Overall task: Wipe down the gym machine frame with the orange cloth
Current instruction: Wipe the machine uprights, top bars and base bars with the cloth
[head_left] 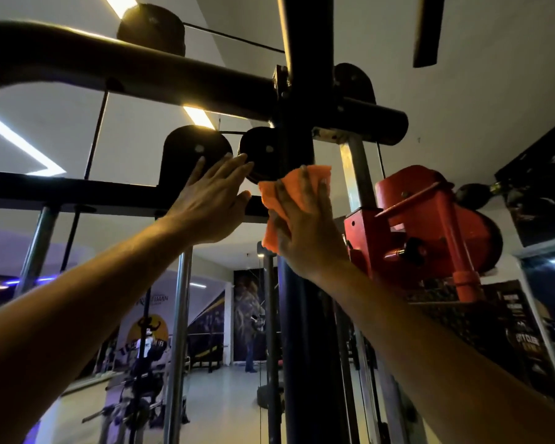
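The black upright post (305, 315) of the gym machine frame rises through the middle of the view, seen from below. My right hand (308, 229) presses the orange cloth (289, 193) flat against this post, fingers straight and pointing up, just below the crossbar joint. The cloth sticks out above and to the left of my fingers. My left hand (212, 200) is raised beside it with straight fingers, at the horizontal black bar (77, 197) near two black pulley covers (196, 152); I cannot tell whether it touches them.
A red pulley carriage (426, 232) with a black knob sits on the chrome guide rod right of the post. A thick black crossbar (125, 62) runs overhead. Chrome rods (177, 331) stand lower left. Posters line the walls beyond.
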Motion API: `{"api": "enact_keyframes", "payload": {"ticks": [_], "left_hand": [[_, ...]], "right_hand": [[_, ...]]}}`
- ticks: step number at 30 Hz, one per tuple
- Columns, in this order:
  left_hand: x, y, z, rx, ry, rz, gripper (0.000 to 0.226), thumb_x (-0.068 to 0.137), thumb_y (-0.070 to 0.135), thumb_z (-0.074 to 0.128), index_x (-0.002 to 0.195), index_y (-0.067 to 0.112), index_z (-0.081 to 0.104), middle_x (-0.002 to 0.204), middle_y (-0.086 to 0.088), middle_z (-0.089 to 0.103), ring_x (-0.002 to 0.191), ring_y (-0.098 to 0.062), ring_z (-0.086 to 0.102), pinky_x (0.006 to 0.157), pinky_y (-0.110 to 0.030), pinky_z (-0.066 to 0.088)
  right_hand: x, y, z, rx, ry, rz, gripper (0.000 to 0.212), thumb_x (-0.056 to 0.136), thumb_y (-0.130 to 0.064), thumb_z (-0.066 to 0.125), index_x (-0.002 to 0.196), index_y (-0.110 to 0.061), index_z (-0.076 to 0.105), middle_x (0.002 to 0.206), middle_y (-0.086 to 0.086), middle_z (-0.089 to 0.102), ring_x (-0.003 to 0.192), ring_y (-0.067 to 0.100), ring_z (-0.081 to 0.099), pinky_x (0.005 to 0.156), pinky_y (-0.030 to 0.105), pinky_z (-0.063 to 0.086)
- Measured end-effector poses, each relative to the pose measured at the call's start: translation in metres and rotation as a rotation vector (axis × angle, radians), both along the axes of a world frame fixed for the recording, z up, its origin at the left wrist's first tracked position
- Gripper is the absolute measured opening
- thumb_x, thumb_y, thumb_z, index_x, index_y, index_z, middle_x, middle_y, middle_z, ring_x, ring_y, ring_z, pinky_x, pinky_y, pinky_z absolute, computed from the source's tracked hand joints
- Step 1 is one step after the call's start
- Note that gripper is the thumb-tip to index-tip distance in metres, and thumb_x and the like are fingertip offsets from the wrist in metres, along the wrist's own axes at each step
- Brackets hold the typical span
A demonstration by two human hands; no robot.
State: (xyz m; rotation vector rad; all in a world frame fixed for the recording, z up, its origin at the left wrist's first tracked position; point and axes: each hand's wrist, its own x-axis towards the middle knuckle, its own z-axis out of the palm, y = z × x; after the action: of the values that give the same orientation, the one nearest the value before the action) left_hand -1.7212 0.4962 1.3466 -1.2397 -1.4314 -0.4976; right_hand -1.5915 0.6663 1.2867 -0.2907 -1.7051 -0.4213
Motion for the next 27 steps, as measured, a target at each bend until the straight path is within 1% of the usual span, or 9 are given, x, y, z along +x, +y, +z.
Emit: {"api": "enact_keyframes", "payload": {"ticks": [3,6,9,11,12,14,15,21,27], "left_hand": [[0.001,0.007,-0.001,-0.012,0.023,-0.005,0.075,0.102,0.052,0.021,0.172,0.025,0.02,0.18,0.001,0.01,0.167,-0.019,0.002,0.133,-0.051,-0.01],[0.006,0.014,0.012,0.015,0.039,-0.046,0.063,0.113,0.044,0.035,0.171,0.024,0.023,0.18,0.0,0.014,0.167,-0.022,0.007,0.135,-0.049,-0.005],[0.009,0.025,0.027,0.045,0.064,-0.051,0.06,0.114,0.039,0.045,0.17,0.026,0.027,0.179,-0.001,0.02,0.166,-0.026,0.016,0.135,-0.056,0.004],[0.01,0.03,0.036,0.035,0.098,-0.012,0.061,0.113,0.042,0.051,0.168,0.027,0.029,0.177,-0.002,0.025,0.164,-0.028,0.022,0.133,-0.06,0.013],[0.01,0.031,0.039,0.034,0.109,-0.005,0.062,0.111,0.039,0.055,0.167,0.026,0.032,0.176,-0.003,0.029,0.163,-0.029,0.025,0.131,-0.06,0.017],[0.007,0.03,0.046,0.04,0.131,-0.019,0.06,0.108,0.03,0.061,0.162,0.024,0.038,0.171,-0.005,0.037,0.159,-0.032,0.034,0.128,-0.06,0.027],[0.005,0.029,0.05,0.043,0.139,-0.028,0.059,0.108,0.029,0.061,0.162,0.024,0.038,0.171,-0.006,0.038,0.158,-0.032,0.034,0.127,-0.06,0.03],[-0.011,0.028,0.052,0.075,0.2,0.025,0.062,0.114,0.051,0.036,0.17,0.026,0.025,0.179,0.0,0.019,0.166,-0.023,0.014,0.134,-0.052,0.018],[-0.006,0.027,0.044,0.138,0.141,-0.025,0.057,0.116,0.037,0.039,0.171,0.023,0.026,0.179,0.002,0.016,0.166,-0.018,0.009,0.131,-0.035,0.002]], "right_hand": [[0.013,0.012,-0.013,0.005,-0.016,0.162,0.066,0.113,-0.047,0.046,0.173,-0.036,0.021,0.183,0.001,-0.004,0.168,0.036,-0.001,0.13,0.057,0.022],[0.019,0.005,0.035,-0.091,0.092,0.236,0.063,0.112,-0.058,0.033,0.171,-0.037,0.03,0.183,0.005,-0.002,0.167,0.038,0.008,0.128,0.056,0.029],[0.009,-0.001,0.064,-0.095,0.086,0.188,0.07,0.112,-0.062,0.032,0.174,-0.032,0.02,0.183,0.009,0.0,0.167,0.041,0.006,0.131,0.062,0.022],[0.0,0.004,0.049,-0.001,0.041,0.079,0.08,0.111,-0.063,0.036,0.173,-0.029,-0.002,0.182,0.011,-0.004,0.167,0.042,-0.005,0.134,0.061,0.007],[-0.002,0.008,0.039,-0.034,0.049,0.104,0.078,0.109,-0.068,0.026,0.169,-0.035,-0.011,0.182,0.007,-0.01,0.167,0.039,-0.009,0.134,0.059,0.004],[-0.005,0.016,0.035,-0.101,0.107,0.186,0.077,0.102,-0.074,0.007,0.17,-0.042,-0.009,0.182,-0.001,-0.014,0.168,0.032,-0.01,0.133,0.058,0.006],[-0.005,0.015,0.043,-0.122,0.116,0.19,0.08,0.1,-0.074,0.007,0.173,-0.041,-0.004,0.182,-0.002,-0.015,0.168,0.032,-0.009,0.133,0.06,0.008],[-0.01,0.006,0.114,-0.163,0.114,0.175,0.06,0.115,-0.06,0.023,0.172,-0.044,0.013,0.182,-0.007,-0.014,0.168,0.031,-0.01,0.133,0.065,0.012],[-0.01,0.018,0.064,-0.116,0.11,0.172,0.077,0.103,-0.072,0.014,0.173,-0.041,0.004,0.182,-0.005,-0.011,0.169,0.031,-0.003,0.132,0.064,0.021]]}}
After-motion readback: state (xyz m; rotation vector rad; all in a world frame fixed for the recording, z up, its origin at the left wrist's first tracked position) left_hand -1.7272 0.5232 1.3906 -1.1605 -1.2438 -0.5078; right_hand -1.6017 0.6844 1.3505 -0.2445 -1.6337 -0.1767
